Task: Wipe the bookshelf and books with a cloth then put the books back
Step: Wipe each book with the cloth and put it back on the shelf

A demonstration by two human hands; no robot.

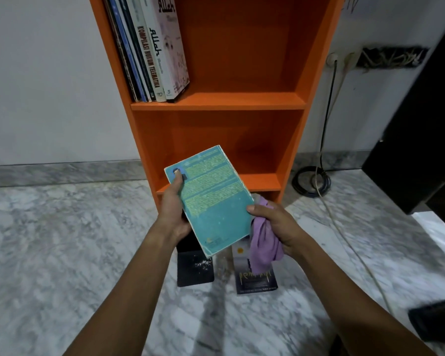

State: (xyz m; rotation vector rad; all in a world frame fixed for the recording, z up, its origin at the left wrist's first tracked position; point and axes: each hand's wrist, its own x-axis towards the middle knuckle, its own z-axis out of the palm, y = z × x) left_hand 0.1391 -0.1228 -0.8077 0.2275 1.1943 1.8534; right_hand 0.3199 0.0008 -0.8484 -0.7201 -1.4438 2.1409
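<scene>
- Grip of the left hand (pixel 174 214): fingers are curled under the left edge of a teal book (pixel 213 201), with the thumb laid on its cover.
- Grip of the right hand (pixel 278 224): a purple cloth (pixel 263 250) is bunched in the curled fingers, and the thumb is pressed to the book's right edge.
- The teal book is held tilted, back cover up, in front of the lower compartment of an orange bookshelf (pixel 242 101); its printed text is too small to be read.
- Two books are seen lying below the hands on the floor (pixel 62 240): a black book (pixel 194 268) and, just beside it, a dark book (pixel 257 278) whose title cannot be read with certainty.
- A row of books (pixel 149 52) is stood at the left of the upper shelf, leaning left; "KOMPILASI HUKUM TELEMATIKA", "Allah" and the number "5" are printed on the spines.
- The floor is grey-veined marble, and the wall (pixel 36 86) is plain white with a marble skirting.
- To the right, a wall socket (pixel 342 60) is mounted, and cables (pixel 311 181) are coiled on the floor.
</scene>
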